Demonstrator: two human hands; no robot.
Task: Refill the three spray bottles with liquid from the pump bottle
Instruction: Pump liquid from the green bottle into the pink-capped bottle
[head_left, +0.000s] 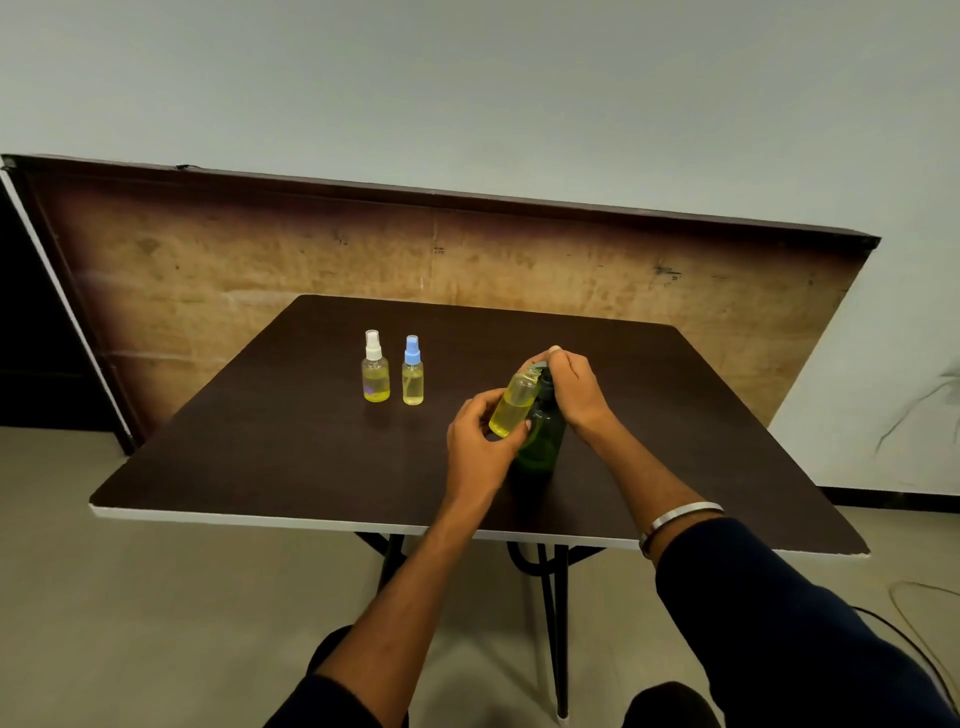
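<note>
My left hand (475, 441) grips a small clear spray bottle (511, 402) with its cap off, tilted so its open neck sits under the nozzle of the green pump bottle (545, 441). Yellow liquid fills much of the small bottle. My right hand (571, 384) rests curled on top of the pump head, hiding it. The pump bottle stands on the dark table (311, 467). Two more spray bottles stand upright at the back left, both holding yellow liquid: one with a white cap (375, 369), one with a blue cap (412, 371).
A large wooden board (260, 270) leans against the wall behind the table. The table's white front edge (260, 519) runs just below my forearms. Cables lie on the floor at the right (914, 613).
</note>
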